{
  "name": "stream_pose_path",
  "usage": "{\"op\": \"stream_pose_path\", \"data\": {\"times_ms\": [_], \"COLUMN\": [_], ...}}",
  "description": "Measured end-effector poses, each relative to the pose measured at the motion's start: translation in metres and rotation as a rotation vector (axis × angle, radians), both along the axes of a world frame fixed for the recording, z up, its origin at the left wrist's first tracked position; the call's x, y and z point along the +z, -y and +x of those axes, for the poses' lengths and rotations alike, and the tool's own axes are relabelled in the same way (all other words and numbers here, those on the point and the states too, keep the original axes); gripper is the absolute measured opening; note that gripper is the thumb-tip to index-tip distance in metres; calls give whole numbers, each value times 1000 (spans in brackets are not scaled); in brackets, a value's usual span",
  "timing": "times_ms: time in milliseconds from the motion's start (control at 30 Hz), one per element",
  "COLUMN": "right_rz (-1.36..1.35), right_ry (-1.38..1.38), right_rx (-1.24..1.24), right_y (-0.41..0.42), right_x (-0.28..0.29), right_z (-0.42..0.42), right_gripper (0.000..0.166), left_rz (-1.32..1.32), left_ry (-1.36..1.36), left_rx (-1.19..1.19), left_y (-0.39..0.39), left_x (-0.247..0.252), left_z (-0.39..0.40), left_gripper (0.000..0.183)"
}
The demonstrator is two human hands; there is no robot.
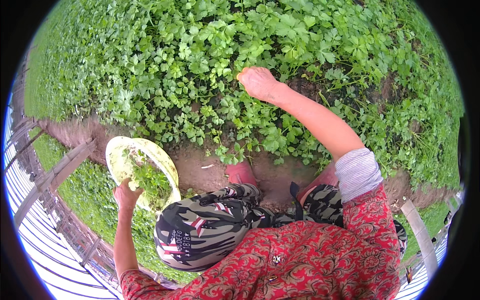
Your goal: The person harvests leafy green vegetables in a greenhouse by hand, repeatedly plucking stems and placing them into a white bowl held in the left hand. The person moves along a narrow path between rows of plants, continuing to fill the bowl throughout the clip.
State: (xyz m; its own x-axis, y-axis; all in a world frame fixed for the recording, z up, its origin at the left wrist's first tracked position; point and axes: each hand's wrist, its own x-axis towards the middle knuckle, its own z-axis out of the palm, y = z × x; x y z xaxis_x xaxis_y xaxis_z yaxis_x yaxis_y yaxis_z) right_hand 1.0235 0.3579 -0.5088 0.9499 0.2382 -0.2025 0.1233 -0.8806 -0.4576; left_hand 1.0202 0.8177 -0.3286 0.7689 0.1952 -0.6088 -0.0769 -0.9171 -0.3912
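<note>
My left hand (128, 195) is at the near left rim of a pale yellow-green plastic basin (171, 165), its fingers reaching over the edge. Loose leafy green sprigs (152, 182) lie inside the tilted basin. My right hand (258, 83) is closed above the bed of leafy plants (180, 67), which look like celery or parsley. Something small and orange shows at its fingertips; whether it is a tool or a finger cover cannot be told. Leaves hide what lies below that hand.
A strip of bare soil (195, 168) runs along the bed, with my red boots (242, 174) on it. Posts of wood or concrete (56, 176) slant at the left, and another post (420, 232) stands at the lower right. More green plants (86, 191) grow behind the basin.
</note>
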Motion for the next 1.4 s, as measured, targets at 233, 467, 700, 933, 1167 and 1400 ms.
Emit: {"op": "stream_pose_path", "data": {"times_ms": [233,467,700,933,1167,1400], "right_rz": [-166,893,951,100,-172,-193], "right_ry": [-287,-325,-159,-570,-136,-297], "right_rx": [-360,-916,-1087,-901,-995,-907], "right_y": [83,165,145,137,119,124], "right_x": [-55,-85,-63,-94,-99,-105], "right_z": [-22,1,25,-9,10,31], "right_gripper": [18,37,32,34,40,53], "left_rz": [246,-668,-1319,-1561,-1574,-1571], "left_ry": [11,369,-17,-446,-438,-527], "left_rx": [-146,-268,-141,-21,41,209], "left_y": [-40,110,231,269,264,259], "left_x": [38,11,-58,-102,-110,-110], "left_z": [15,59,28,-23,-16,-20], "left_gripper": [103,46,31,22,17,16]}}
